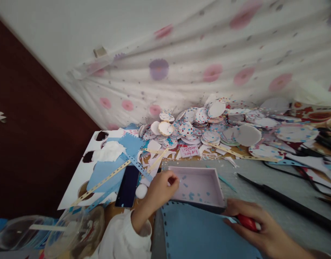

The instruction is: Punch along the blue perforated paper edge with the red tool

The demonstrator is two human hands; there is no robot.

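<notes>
My left hand (163, 186) is at the left side of a shallow pale box (205, 181), its thumb and forefinger pinched together; whatever they hold is too small to name. Small blue bits (191, 196) lie scattered inside the box. My right hand (251, 223) is closed around a red tool (247, 222), at the upper right edge of a blue sheet (205, 233). That sheet lies in front of the box and has a row of punched holes down its left edge.
Piles of decorated paper discs (205, 136) line the back by a flowered curtain (187, 72). A dark phone (128, 186) and white ball (141, 191) lie left. A black tool (289, 201) lies right; plastic containers (65, 233) stand lower left.
</notes>
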